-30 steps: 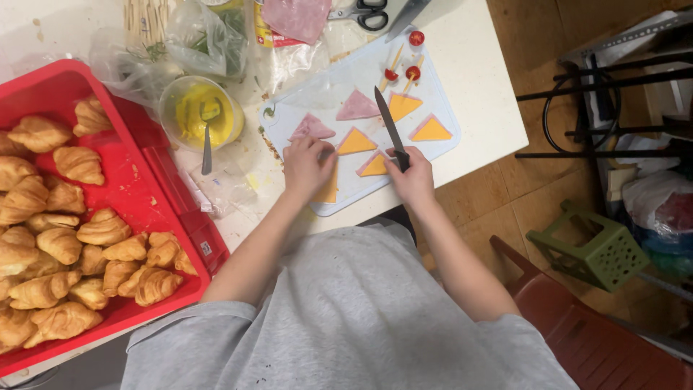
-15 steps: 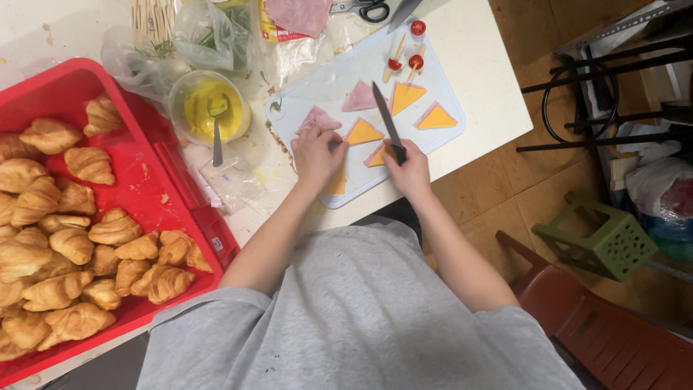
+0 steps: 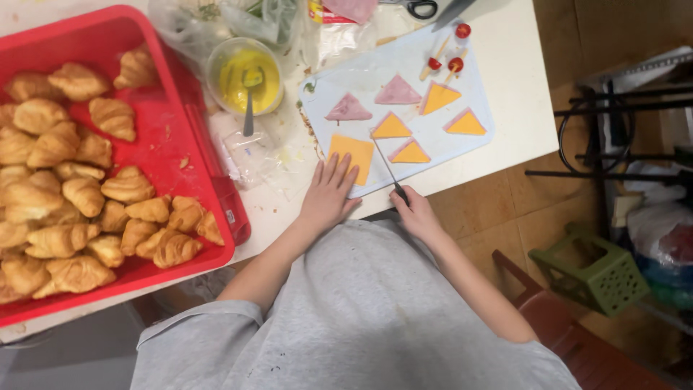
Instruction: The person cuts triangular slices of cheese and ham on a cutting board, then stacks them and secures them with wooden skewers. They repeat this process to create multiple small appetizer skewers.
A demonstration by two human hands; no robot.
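My left hand [image 3: 328, 198] flat, fingers spread, fingertips on near edge of cutting board [image 3: 476, 148], touching square cheese slice [image 3: 351, 155]. My right hand [image 3: 416, 214] clamped on knife [image 3: 386, 165] handle at board's near edge, blade lying across board, tip beside cheese triangle [image 3: 392, 127].

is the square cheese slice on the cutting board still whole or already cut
Whole. The square cheese slice shows four unbroken edges; the knife lies beside it.
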